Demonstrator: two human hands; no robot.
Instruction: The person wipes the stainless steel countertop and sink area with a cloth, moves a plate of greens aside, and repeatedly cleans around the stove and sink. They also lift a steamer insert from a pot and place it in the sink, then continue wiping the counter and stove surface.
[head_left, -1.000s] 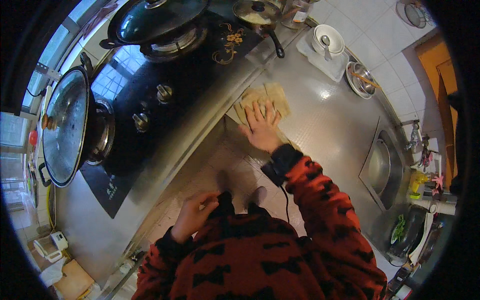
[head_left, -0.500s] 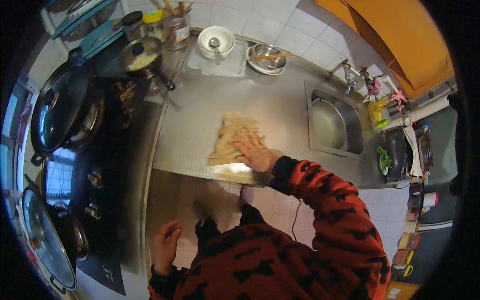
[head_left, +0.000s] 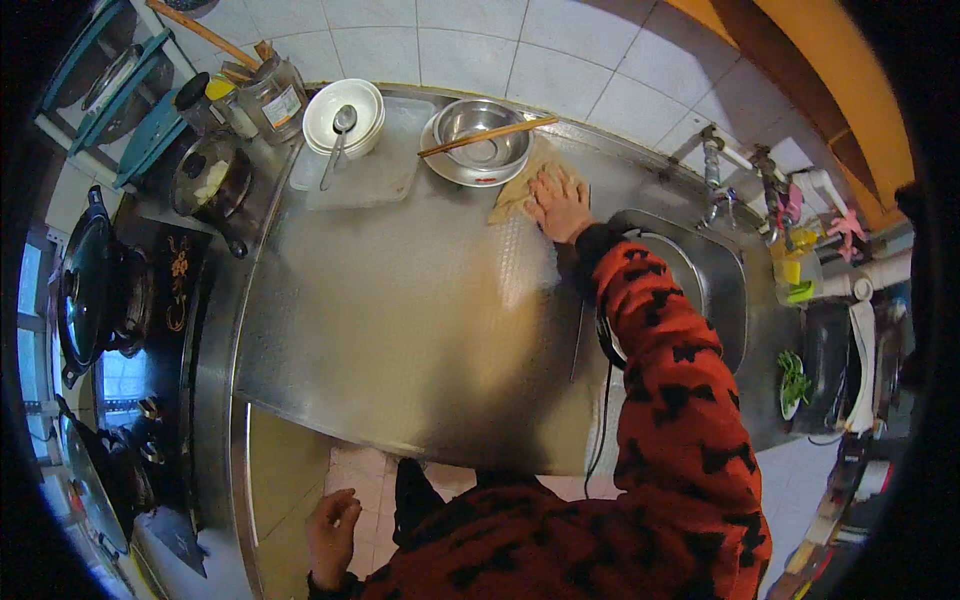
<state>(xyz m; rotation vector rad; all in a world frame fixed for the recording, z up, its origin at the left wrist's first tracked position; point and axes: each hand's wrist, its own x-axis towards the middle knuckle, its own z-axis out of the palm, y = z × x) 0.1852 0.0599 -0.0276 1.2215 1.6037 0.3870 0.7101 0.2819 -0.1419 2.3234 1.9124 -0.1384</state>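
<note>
Beside the steel bowl, my right hand lies spread on a tan cloth, pressing it flat against the steel countertop. Part of the cloth shows behind my fingers, near the wall. A steel bowl with wooden chopsticks across it sits on a white plate, just left of the cloth. Down at the lower left, my left hand hangs off the counter's front edge, its fingers loosely bent with nothing in them.
Stacked white bowls holding a spoon stand on a clear tray at the back. The sink lies under my right forearm, with taps behind. Leafy greens are further right. Left is a stove with lidded pans.
My right hand has slid the cloth from the counter's front middle to the back right, beside the steel bowl. My left hand stays low. The view has shifted too.
</note>
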